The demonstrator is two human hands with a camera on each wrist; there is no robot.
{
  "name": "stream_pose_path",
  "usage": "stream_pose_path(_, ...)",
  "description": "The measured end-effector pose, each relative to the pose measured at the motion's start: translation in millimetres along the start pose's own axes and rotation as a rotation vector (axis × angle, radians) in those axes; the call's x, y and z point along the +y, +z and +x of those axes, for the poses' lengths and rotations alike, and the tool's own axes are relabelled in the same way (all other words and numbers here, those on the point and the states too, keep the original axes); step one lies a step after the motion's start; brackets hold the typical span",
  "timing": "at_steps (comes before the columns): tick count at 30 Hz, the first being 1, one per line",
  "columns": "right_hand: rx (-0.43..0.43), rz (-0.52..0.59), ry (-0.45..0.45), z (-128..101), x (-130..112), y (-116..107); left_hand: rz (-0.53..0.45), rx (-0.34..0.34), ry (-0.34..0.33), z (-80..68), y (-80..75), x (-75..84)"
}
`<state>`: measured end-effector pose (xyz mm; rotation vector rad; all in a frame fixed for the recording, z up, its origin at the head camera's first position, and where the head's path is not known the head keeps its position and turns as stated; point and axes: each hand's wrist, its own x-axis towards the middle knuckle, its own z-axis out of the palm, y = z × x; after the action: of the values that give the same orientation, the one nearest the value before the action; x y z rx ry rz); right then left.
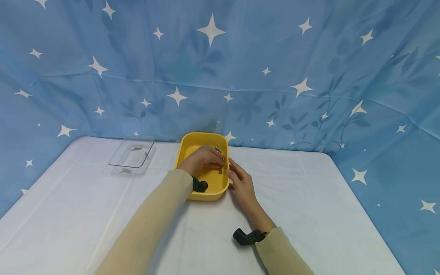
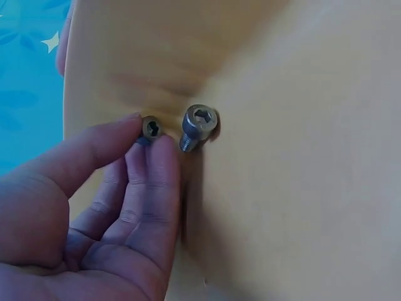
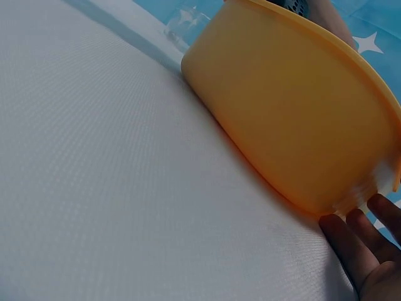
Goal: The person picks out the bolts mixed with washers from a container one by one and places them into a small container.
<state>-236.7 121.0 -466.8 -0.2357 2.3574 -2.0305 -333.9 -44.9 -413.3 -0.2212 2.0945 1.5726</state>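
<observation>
One bolt (image 2: pixel 151 128) pinched by the left hand (image 1: pixel 207 156), at least one loose bolt (image 2: pixel 200 123) beside it, both inside one yellow bin (image 1: pixel 208 196), right hand (image 1: pixel 242 183) unclenched, touching its outer wall, left of both hands one clear dish (image 1: pixel 128 157) holding at least two screws (image 1: pixel 136 148)

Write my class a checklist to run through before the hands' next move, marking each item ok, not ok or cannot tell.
1. Left hand has a grip: ok, it pinches one bolt.
2. Neighbouring bolt is separate from the pinched one: ok, a gap shows between their heads.
3. Length of the pinched bolt: cannot tell, its shank is hidden.
4. Yellow tray stands upright on the table: ok.
5. Right hand is at the tray: ok, its fingertips are at the outer wall.
6. Left hand is out of the tray: not ok, it is inside.
</observation>
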Motion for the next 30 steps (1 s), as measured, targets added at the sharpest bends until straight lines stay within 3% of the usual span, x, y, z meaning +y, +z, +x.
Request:
stream_pose_path(17, 0.006, 0.005, -0.007, 0, -1, -1, -0.004, -0.001, 0.013, -19.5, -18.5, 12.3)
stream_pose_path(30, 0.004, 0.018, 0.006, 0, 1, 1, -0.022, 0.022, 0.006, -39.6, -47.5, 13.6)
